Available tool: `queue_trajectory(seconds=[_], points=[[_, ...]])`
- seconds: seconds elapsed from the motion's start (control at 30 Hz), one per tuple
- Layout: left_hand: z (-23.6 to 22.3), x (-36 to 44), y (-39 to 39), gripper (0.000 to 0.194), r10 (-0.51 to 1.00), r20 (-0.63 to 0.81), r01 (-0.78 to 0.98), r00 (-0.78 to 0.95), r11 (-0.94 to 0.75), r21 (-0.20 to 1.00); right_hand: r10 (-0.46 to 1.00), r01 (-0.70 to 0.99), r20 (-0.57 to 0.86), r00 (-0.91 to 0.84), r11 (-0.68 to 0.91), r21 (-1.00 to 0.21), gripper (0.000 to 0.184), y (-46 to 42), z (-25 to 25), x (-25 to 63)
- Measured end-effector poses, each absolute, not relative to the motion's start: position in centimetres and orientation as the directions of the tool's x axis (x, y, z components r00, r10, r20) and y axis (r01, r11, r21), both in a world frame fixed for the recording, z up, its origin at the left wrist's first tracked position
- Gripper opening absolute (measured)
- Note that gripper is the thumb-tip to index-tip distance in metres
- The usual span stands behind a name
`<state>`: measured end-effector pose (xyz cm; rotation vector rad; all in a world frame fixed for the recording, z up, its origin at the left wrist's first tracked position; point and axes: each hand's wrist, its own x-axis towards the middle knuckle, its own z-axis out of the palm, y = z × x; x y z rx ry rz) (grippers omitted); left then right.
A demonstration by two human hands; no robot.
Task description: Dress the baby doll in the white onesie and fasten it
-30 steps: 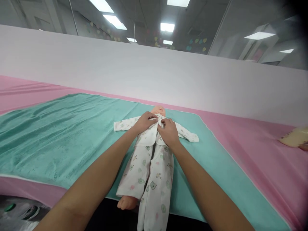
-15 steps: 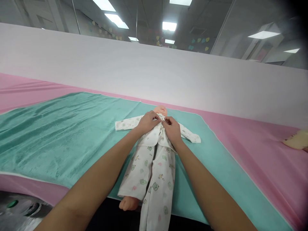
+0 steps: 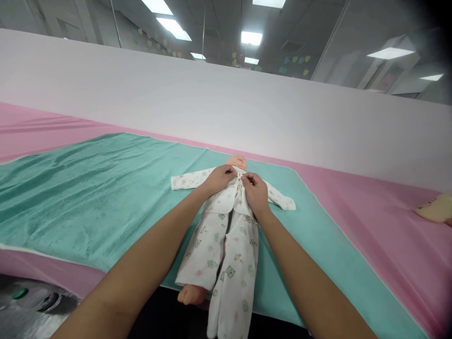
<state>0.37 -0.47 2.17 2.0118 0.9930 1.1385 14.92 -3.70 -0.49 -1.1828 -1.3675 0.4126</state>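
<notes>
A baby doll (image 3: 237, 162) lies on its back, head away from me, arms spread inside long white sleeves. My left hand (image 3: 220, 180) pinches the front edge of its white printed shirt (image 3: 221, 203), just below the collar. Close beside it, my right hand (image 3: 256, 192) has its fingertips closed on the other front edge. Whatever fastener lies between the fingertips is too small to make out. Below the chest the front edges part a little. White printed trousers (image 3: 235, 263) cover the legs, and one bare foot (image 3: 192, 294) sticks out at the left.
Under the doll lies a green blanket (image 3: 88, 202) on a pink cover (image 3: 374, 207). A white wall (image 3: 219, 103) with glass above stands behind. At the right edge is a pale yellow object (image 3: 436, 208); a green-capped clear bottle (image 3: 30, 299) is at lower left.
Both hands have shifted slightly up the shirt front toward the collar, still pinching its edges. The right hand's fingers have moved a little. The view has shifted slightly.
</notes>
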Motion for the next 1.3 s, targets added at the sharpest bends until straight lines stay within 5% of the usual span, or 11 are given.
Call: queue_trajectory(seconds=[0.47, 0.93, 1.3], points=[[2.8, 0.3, -1.1, 0.033, 0.842, 0.353, 0.329, 0.408, -0.496, 0.804, 0.79, 0.385, 0.607, 0.085, 0.535, -0.752, 0.015, -4.1, -0.1, 14.8], [2.2, 0.4, -0.2, 0.024, 0.826, 0.417, 0.372, 0.378, -0.549, 0.749, 0.872, 0.3, 0.487, 0.052, 0.452, -0.84, 0.016, -3.8, -0.6, 15.7], [1.9, -0.1, -0.3, 0.026, 0.875, 0.297, 0.146, 0.383, -0.375, 0.915, 0.893, 0.287, 0.439, 0.095, 0.398, -0.871, 0.03, -2.6, -1.2, 15.9]])
